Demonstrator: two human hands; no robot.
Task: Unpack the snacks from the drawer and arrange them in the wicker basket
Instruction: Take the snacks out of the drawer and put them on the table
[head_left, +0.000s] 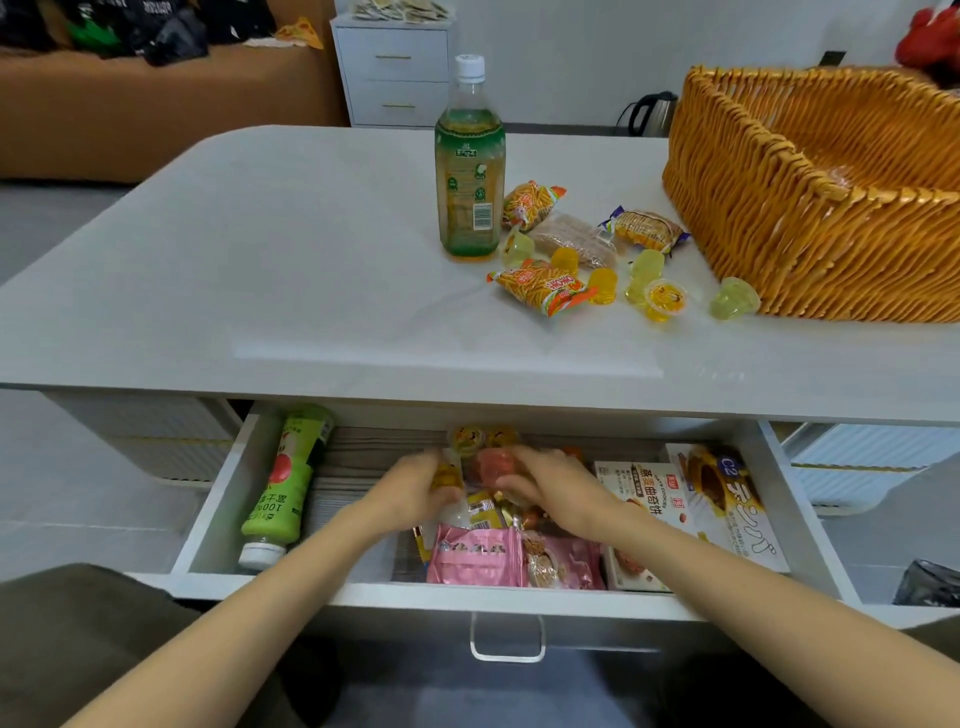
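Observation:
The white drawer is pulled open under the tabletop. Both hands reach into its middle. My left hand grips a yellow jelly cup. My right hand curls round a red jelly cup. More jelly cups lie behind them, pink snack packets in front. A green juice bottle lies at the drawer's left, two cookie boxes at its right. The wicker basket stands on the table's right, its inside seemingly empty.
On the white table stand a green tea bottle and a loose spread of snack packets and jelly cups beside the basket. A brown sofa, a white cabinet and a kettle lie beyond.

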